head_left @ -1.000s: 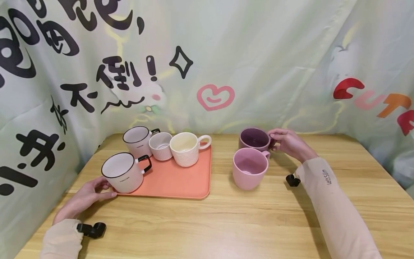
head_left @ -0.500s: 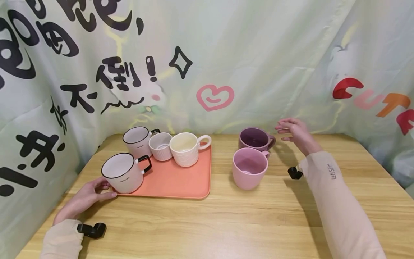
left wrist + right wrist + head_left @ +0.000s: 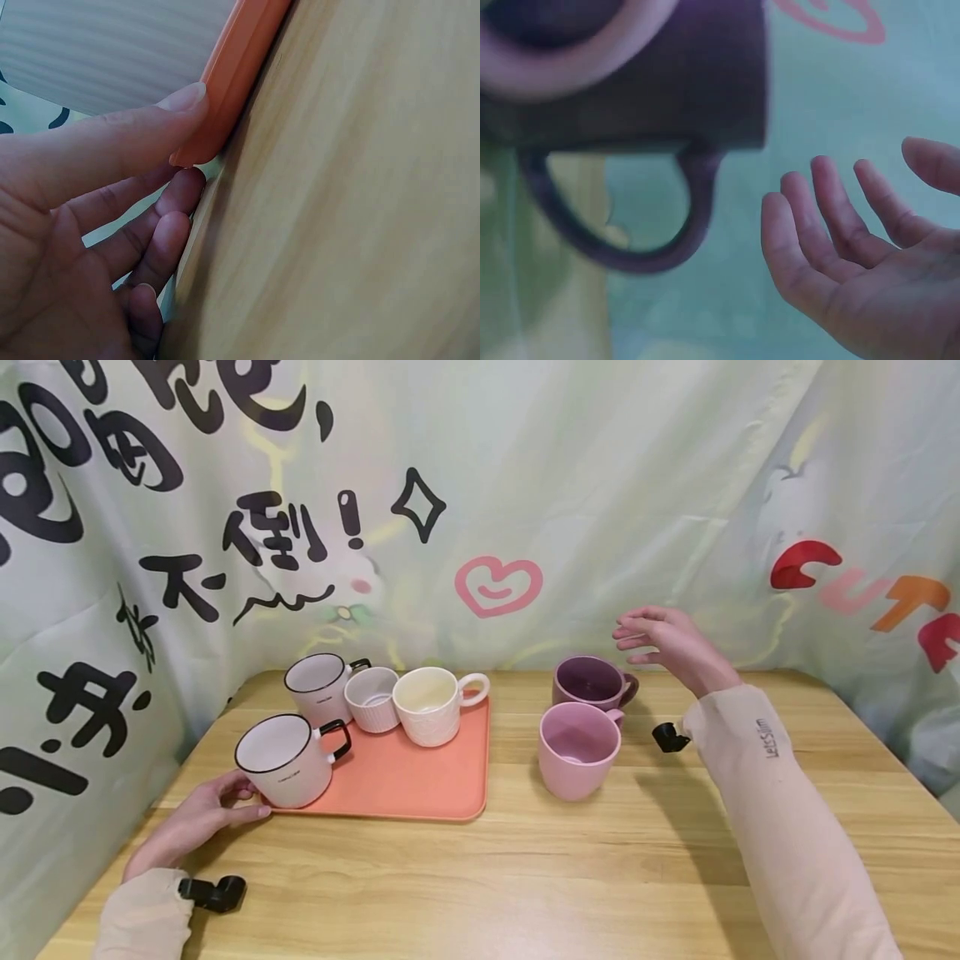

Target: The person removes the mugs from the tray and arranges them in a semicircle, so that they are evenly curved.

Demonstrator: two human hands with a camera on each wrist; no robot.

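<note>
My left hand (image 3: 197,817) pinches the near left corner of the orange tray (image 3: 420,785); in the left wrist view the thumb lies over the rim and the fingers curl below it. Beside that hand, a white mug (image 3: 288,768) with a black rim and handle stands on the tray. My right hand (image 3: 671,639) is raised in the air, fingers loosely spread and holding nothing. Just below and left of it, a dark purple mug (image 3: 588,681) stands on the table, its handle (image 3: 622,259) apart from the fingers. A pink mug (image 3: 573,764) is in front, partly hiding it.
On the tray's back half are another black-rimmed white mug (image 3: 317,693), a small ribbed cup (image 3: 373,706) and a cream mug (image 3: 431,714). A printed curtain (image 3: 600,510) hangs behind the wooden table (image 3: 525,885).
My right hand has let go of the dark purple mug's handle, drawn back to the right, then risen and moved slightly left above it. The left hand has stayed at the tray.
</note>
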